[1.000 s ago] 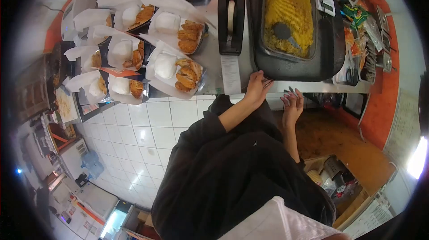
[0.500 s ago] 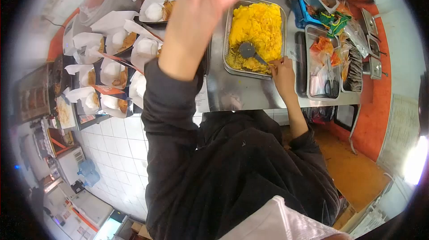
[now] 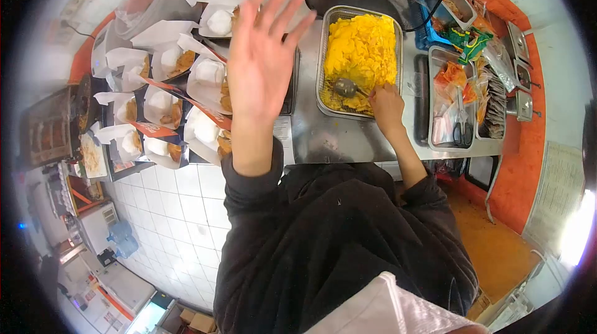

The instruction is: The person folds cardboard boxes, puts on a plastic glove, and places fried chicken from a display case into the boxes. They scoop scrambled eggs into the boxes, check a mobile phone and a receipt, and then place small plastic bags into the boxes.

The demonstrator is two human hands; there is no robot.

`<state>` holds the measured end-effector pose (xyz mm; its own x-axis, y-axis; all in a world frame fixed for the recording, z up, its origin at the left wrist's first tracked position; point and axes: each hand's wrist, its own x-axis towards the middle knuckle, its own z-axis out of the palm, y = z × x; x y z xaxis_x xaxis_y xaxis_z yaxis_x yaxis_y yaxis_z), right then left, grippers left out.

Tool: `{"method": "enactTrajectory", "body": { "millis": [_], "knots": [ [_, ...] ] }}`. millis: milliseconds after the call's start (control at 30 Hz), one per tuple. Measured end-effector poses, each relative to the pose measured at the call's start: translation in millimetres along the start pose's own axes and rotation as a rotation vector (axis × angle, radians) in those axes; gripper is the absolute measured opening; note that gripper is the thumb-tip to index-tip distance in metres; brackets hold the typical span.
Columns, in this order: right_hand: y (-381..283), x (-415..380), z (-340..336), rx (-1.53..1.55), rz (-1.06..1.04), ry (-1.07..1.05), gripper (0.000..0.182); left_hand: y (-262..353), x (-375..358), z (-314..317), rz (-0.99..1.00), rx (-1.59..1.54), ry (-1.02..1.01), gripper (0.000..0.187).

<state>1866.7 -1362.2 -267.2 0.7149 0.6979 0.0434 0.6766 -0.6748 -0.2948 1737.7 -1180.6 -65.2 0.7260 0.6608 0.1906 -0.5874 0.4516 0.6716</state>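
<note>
My left hand is raised at upper centre-left, its fingers spread and nothing in them. It hangs in front of white paper food boxes, which hold white rounded portions and browned food. Over the near part of a metal tray, my right hand has its fingers closed on the handle of a dark scoop. The scoop's bowl rests in shredded yellow food that fills most of the tray. My right fingertips are partly hidden against the food.
On the right, a clear tray holds packets and scissors, near a blue basket. A black cable hangs behind the yellow food. A clear plastic bag stands at upper left, and small metal containers line the right wall.
My left hand has come lower and more fully into view, fingers spread. The scoop's bowl has tilted in the yellow food. My right hand stays at its handle. The whole view has shifted slightly.
</note>
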Motion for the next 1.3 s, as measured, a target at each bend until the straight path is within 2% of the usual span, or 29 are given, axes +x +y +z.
{"method": "enactTrajectory", "body": {
  "millis": [67, 100, 167, 200, 267, 300, 333, 367, 400, 467, 533, 600, 667, 700, 733, 767, 800, 867, 933, 1000, 1067, 1100, 1167, 1200, 1267, 1300],
  "knots": [
    [-0.9, 3.8, -5.0, -0.196, -0.243, 0.161, 0.010, -10.8, -25.7, -27.2, 0.011, 0.148, 0.125, 0.045],
    [-3.3, 6.5, -12.6, -0.199, -0.243, 0.159, 0.010, -19.2, -50.0, -47.7, -0.055, 0.192, 0.186, 0.045],
    [-10.4, 10.0, -27.5, -0.176, -0.321, -0.009, 0.016, -50.7, -91.2, -104.2, -0.173, 0.213, 0.255, 0.043],
    [-5.5, 8.2, -22.8, -0.177, -0.321, -0.015, 0.016, -67.5, -107.1, -127.6, -0.223, 0.192, 0.261, 0.042],
    [6.5, 8.8, -9.2, 0.228, -0.198, -0.176, 0.019, -86.4, -132.5, -136.5, -0.342, 0.429, 0.266, 0.040],
    [1.0, 11.4, -12.2, 0.227, -0.201, -0.178, 0.019, -97.2, -140.8, -141.6, -0.469, 0.415, 0.317, 0.039],
    [-7.1, 15.7, -18.8, 0.265, -0.096, -0.213, 0.018, -108.7, -146.6, -146.5, -0.595, 0.398, 0.366, 0.038],
    [-12.1, 17.4, -21.4, 0.304, 0.011, -0.251, 0.019, -120.5, -151.3, -153.1, -0.596, 0.396, 0.369, 0.038],
    [-11.1, 20.1, -19.9, 0.304, 0.012, -0.253, 0.019, -131.8, -153.2, -160.5, -0.610, 0.430, 0.334, 0.038],
    [-5.9, 24.5, -18.3, 0.311, -0.080, -0.366, 0.021, -141.7, -150.4, -163.5, -0.626, 0.464, 0.298, 0.037],
    [-7.0, 21.3, -24.0, 0.329, -0.138, -0.405, 0.021, -145.6, -142.8, -161.5, -0.616, 0.533, 0.174, 0.035],
    [-15.8, 17.4, -40.8, 0.341, -0.201, -0.442, 0.021, -142.7, -135.1, -157.0, -0.615, 0.567, 0.158, 0.035],
    [-30.9, 5.8, -66.9, -0.054, -0.255, -0.294, 0.016, -136.9, -124.6, -147.7, -0.613, 0.596, 0.146, 0.034],
    [-29.8, -0.5, -68.4, -0.060, -0.257, -0.297, 0.016, -133.8, -120.5, -142.6, -0.548, 0.736, 0.103, 0.033],
    [-26.6, -6.8, -68.4, -0.288, -0.347, -0.206, 0.013, -130.9, -117.2, -137.7, -0.483, 0.876, 0.059, 0.032],
    [-24.2, -12.7, -66.7, -0.514, -0.435, -0.113, 0.012, -128.9, -114.1, -131.2, -0.486, 0.871, 0.063, 0.032],
    [-20.4, -20.9, -54.9, -0.516, -0.435, -0.117, 0.012, -127.3, -111.3, -124.2, -0.417, 0.923, 0.067, 0.031],
    [-12.1, -33.0, -25.0, -0.484, -0.719, -0.200, 0.014, -125.0, -106.9, -121.5, -0.345, 0.977, 0.061, 0.031],
    [-24.2, -29.8, -24.4, -0.433, -0.668, -0.242, 0.012, -125.0, -106.0, -122.5, -0.471, 0.945, 0.059, 0.029],
    [-34.1, -28.2, -20.3, -0.382, -0.619, -0.292, 0.011, -134.9, -107.5, -132.1, -0.455, 0.870, 0.042, 0.029],
    [-38.8, -24.2, -16.9, -0.138, -0.704, -0.244, 0.010, -141.6, -110.4, -139.0, -0.436, 0.800, 0.019, 0.029],
    [-38.9, -18.5, -20.0, -0.142, -0.702, -0.242, 0.010, -139.6, -110.0, -136.9, -0.441, 0.841, 0.014, 0.029],
    [-41.2, -3.4, -29.2, 0.355, -0.313, -0.305, 0.015, -133.7, -108.1, -132.6, -0.437, 0.883, 0.012, 0.029],
    [-32.3, 1.2, -30.0, 0.351, -0.320, -0.305, 0.015, -130.8, -107.9, -129.1, -0.433, 0.914, 0.018, 0.029],
    [-8.5, 8.9, -31.2, 0.723, 0.090, -0.437, 0.020, -129.7, -109.1, -127.8, -0.425, 0.943, 0.038, 0.029],
    [-13.4, 11.1, -42.2, 0.717, 0.077, -0.446, 0.020, -131.2, -109.5, -128.6, -0.436, 0.924, 0.047, 0.028]
  ]
}}
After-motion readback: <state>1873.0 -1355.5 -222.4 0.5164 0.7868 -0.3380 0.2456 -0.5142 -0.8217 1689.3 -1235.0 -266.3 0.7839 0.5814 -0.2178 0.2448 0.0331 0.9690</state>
